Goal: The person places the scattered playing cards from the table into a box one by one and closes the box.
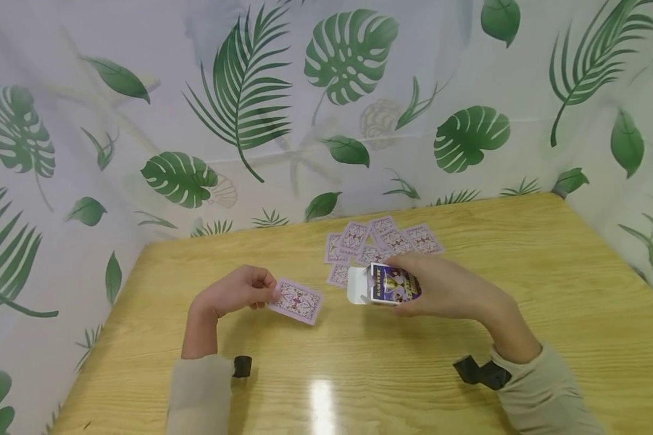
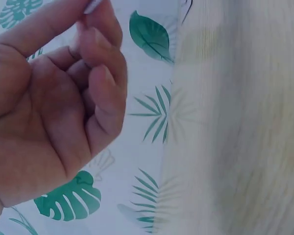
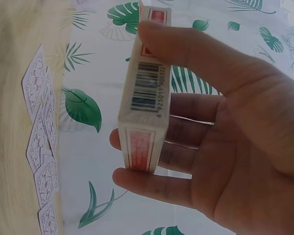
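My left hand (image 1: 239, 293) pinches one playing card (image 1: 299, 301) by its left edge, its patterned pink-purple back facing up. In the left wrist view the thumb and index fingertip of that hand (image 2: 63, 93) meet near the top, with only a sliver of the card showing. My right hand (image 1: 448, 287) grips a card box (image 1: 396, 284) whose white flap hangs open toward the left. The right wrist view shows the box's barcode side (image 3: 144, 90) between the thumb and the fingers of the right hand (image 3: 225, 122). What is inside the box is hidden.
Several playing cards (image 1: 354, 237) lie loosely spread, backs up, toward the back of the wooden table (image 1: 174, 266), behind the box. A leaf-printed cloth (image 1: 283, 139) hangs along the back and sides. Dark wrist devices (image 1: 481, 371) stick out from both sleeves.
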`<state>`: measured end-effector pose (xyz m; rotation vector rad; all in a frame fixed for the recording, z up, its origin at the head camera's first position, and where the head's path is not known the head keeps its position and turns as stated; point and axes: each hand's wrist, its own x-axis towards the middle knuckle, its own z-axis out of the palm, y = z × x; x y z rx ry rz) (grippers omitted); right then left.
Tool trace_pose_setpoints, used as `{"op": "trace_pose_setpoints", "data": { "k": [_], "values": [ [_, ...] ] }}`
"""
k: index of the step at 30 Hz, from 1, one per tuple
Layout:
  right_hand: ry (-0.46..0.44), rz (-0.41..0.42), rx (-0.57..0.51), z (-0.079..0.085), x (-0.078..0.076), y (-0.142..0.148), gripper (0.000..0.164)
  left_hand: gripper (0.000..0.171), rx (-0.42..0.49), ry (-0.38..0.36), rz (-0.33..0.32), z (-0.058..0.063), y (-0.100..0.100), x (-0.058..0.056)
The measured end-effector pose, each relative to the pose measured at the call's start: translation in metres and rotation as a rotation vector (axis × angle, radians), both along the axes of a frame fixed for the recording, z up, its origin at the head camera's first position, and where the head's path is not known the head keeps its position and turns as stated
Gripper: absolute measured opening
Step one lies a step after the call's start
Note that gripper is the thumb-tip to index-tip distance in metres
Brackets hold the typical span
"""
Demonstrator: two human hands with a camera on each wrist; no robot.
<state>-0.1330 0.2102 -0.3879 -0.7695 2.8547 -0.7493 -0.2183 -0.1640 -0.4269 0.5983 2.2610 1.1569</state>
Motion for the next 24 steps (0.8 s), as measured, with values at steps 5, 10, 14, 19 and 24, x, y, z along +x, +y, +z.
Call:
{"op": "trace_pose_setpoints", "data": {
  "k": [5,10,14,19,24],
  "values": [
    [0.001,-0.006,0.003,0.002,0.002,-0.001,0.071,0.013,0.076,0.018,-0.064,0.006,0.009,0.006],
    [0.015,-0.006,0.007,0.001,0.005,-0.003,0.071,0.011,0.171,0.030,-0.038,0.014,0.017,0.014],
    [0.009,-0.004,0.005,0.001,0.007,-0.004,0.071,0.011,0.275,0.004,-0.042,0.019,0.025,0.023],
    [0.015,-0.015,0.017,0.004,0.007,-0.006,0.072,0.014,0.360,-0.043,-0.107,0.021,0.037,0.031],
    [0.027,-0.013,0.028,0.005,0.006,-0.008,0.070,0.018,0.395,-0.046,-0.107,0.020,0.040,0.034]
  ]
}}
